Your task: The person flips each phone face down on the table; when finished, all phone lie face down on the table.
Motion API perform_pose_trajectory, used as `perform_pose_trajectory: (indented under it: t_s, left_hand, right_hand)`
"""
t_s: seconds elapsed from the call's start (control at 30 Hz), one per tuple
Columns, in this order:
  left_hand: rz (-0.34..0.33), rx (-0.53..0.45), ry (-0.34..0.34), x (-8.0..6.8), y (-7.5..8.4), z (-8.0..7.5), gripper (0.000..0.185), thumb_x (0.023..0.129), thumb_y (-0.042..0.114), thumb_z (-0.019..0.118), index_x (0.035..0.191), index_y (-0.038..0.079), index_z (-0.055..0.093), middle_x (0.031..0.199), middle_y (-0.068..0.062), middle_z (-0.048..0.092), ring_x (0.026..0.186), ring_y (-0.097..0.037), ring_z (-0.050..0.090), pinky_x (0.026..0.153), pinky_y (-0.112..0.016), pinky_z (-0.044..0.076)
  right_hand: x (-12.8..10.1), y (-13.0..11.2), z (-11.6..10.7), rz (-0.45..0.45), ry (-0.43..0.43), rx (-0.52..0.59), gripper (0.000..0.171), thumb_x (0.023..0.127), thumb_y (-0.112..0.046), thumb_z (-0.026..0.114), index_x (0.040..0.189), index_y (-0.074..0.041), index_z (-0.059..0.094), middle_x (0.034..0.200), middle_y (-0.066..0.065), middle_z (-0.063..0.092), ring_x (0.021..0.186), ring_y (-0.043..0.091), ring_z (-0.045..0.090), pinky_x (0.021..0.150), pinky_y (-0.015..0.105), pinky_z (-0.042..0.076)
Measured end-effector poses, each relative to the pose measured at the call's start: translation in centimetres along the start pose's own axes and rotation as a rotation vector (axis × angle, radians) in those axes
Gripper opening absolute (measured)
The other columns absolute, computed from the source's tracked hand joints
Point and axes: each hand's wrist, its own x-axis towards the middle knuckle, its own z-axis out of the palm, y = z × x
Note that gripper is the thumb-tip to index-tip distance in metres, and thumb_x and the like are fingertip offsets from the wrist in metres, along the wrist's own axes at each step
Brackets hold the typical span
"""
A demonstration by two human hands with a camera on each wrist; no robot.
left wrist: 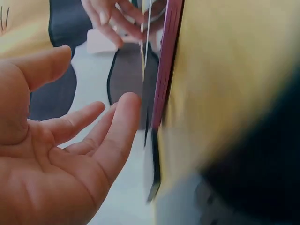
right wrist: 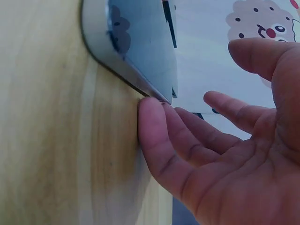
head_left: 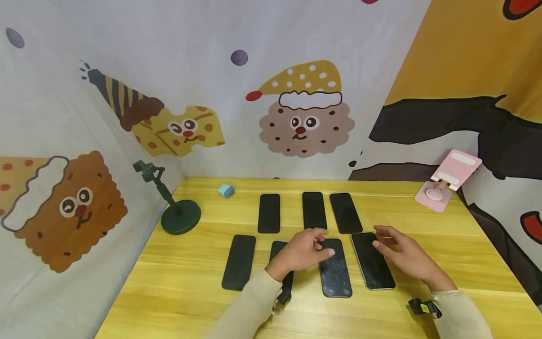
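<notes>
We note our left hand [head_left: 302, 250] hovering with relaxed fingers over the top of the middle phone [head_left: 335, 267], holding nothing. Our right hand [head_left: 402, 254], at 3 o'clock of it, is also loose; its fingertips [right wrist: 151, 123] touch the edge of the right phone [head_left: 372, 260], seemingly to square it. Three more phones [head_left: 313, 210] lie at 12 o'clock on the surface [head_left: 178, 292].
</notes>
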Motion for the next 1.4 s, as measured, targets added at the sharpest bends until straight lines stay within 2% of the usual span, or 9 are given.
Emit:
perform_pose_trajectory:
  t_s: [0.13, 0.27, 0.4, 0.5, 0.67, 0.77, 0.93, 1.13, 1.4]
  left_hand:
    - [-0.014, -0.087, -0.012, 0.7, 0.3, 1.8, 0.059, 0.104, 0.04, 0.069, 0.155, 0.015, 0.053, 0.146, -0.009, 0.062, 0.116, -0.012, 0.068, 0.093, -0.025, 0.057]
    - [-0.05, -0.131, -0.024, 1.2, 1.0, 2.5, 0.061, 0.103, 0.037, 0.071, 0.156, 0.015, 0.052, 0.148, -0.006, 0.061, 0.118, -0.011, 0.069, 0.091, -0.024, 0.058]
    - [-0.101, -0.236, -0.045, 1.7, 1.5, 3.1, 0.062, 0.102, 0.035, 0.073, 0.157, 0.015, 0.051, 0.149, -0.004, 0.061, 0.118, -0.011, 0.07, 0.083, -0.025, 0.059]
    - [-0.112, -0.36, -0.063, 2.1, 1.9, 3.8, 0.062, 0.103, 0.03, 0.072, 0.158, 0.012, 0.049, 0.151, -0.009, 0.059, 0.117, -0.015, 0.071, 0.084, -0.027, 0.061]
    - [-0.131, -0.582, -0.12, 2.8, 2.3, 5.0, 0.066, 0.104, 0.019, 0.071, 0.161, 0.007, 0.042, 0.154, -0.019, 0.054, 0.118, -0.029, 0.073, 0.093, -0.037, 0.064]
    - [-0.152, -0.654, -0.144, 3.1, 2.3, 5.7, 0.067, 0.104, 0.017, 0.07, 0.163, 0.006, 0.039, 0.156, -0.021, 0.052, 0.118, -0.033, 0.073, 0.094, -0.042, 0.064]
    - [-0.158, -0.742, -0.143, 3.7, 2.4, 6.3, 0.066, 0.105, 0.01, 0.067, 0.162, 0.003, 0.036, 0.154, -0.024, 0.053, 0.123, -0.035, 0.07, 0.095, -0.046, 0.063]
    - [-0.175, -0.804, -0.098, 3.9, 2.6, 6.5, 0.064, 0.103, -0.001, 0.064, 0.162, 0.003, 0.038, 0.15, -0.026, 0.055, 0.127, -0.039, 0.067, 0.098, -0.05, 0.061]
    - [-0.159, -0.805, -0.07, 3.5, 3.2, 6.2, 0.063, 0.103, -0.001, 0.064, 0.162, 0.009, 0.042, 0.152, -0.022, 0.055, 0.128, -0.033, 0.067, 0.1, -0.051, 0.06]
  right_hand:
    - [-0.2, 0.3, 0.1, 0.033, -0.011, 0.065, 0.065, 0.107, -0.037, 0.065, 0.158, -0.002, 0.043, 0.15, 0.029, 0.054, 0.128, 0.047, 0.061, 0.075, 0.034, 0.066]
    - [-0.2, 0.2, 0.1, 0.065, -0.007, 0.07, 0.067, 0.105, -0.038, 0.067, 0.157, -0.002, 0.043, 0.145, 0.028, 0.059, 0.12, 0.039, 0.067, 0.072, 0.031, 0.065]
    - [-0.3, 0.1, 0.0, 0.113, -0.034, 0.111, 0.068, 0.104, -0.035, 0.07, 0.156, 0.0, 0.043, 0.139, 0.028, 0.063, 0.113, 0.034, 0.069, 0.071, 0.033, 0.065]
    - [-0.5, 0.2, -0.2, 0.132, -0.052, 0.147, 0.068, 0.103, -0.033, 0.071, 0.155, 0.001, 0.043, 0.138, 0.027, 0.063, 0.112, 0.033, 0.069, 0.071, 0.036, 0.065]
    - [-0.9, 0.5, -0.2, 0.155, -0.057, 0.186, 0.07, 0.103, -0.034, 0.072, 0.156, 0.0, 0.042, 0.145, 0.029, 0.058, 0.116, 0.034, 0.067, 0.074, 0.038, 0.066]
    - [-1.1, 0.7, 0.0, 0.171, -0.055, 0.229, 0.069, 0.103, -0.033, 0.071, 0.157, 0.0, 0.042, 0.147, 0.03, 0.056, 0.12, 0.037, 0.067, 0.076, 0.039, 0.066]
    - [-1.4, 1.1, 0.0, 0.173, -0.044, 0.314, 0.069, 0.104, -0.028, 0.071, 0.157, 0.003, 0.04, 0.149, 0.034, 0.053, 0.123, 0.041, 0.067, 0.079, 0.041, 0.066]
    - [-1.4, 1.3, 0.0, 0.19, -0.05, 0.382, 0.072, 0.101, -0.026, 0.075, 0.156, 0.005, 0.039, 0.151, 0.035, 0.051, 0.121, 0.035, 0.068, 0.082, 0.041, 0.066]
    - [-1.4, 0.7, -0.1, 0.196, -0.056, 0.344, 0.077, 0.097, -0.027, 0.08, 0.156, 0.002, 0.041, 0.151, 0.032, 0.052, 0.124, 0.034, 0.062, 0.083, 0.038, 0.065]
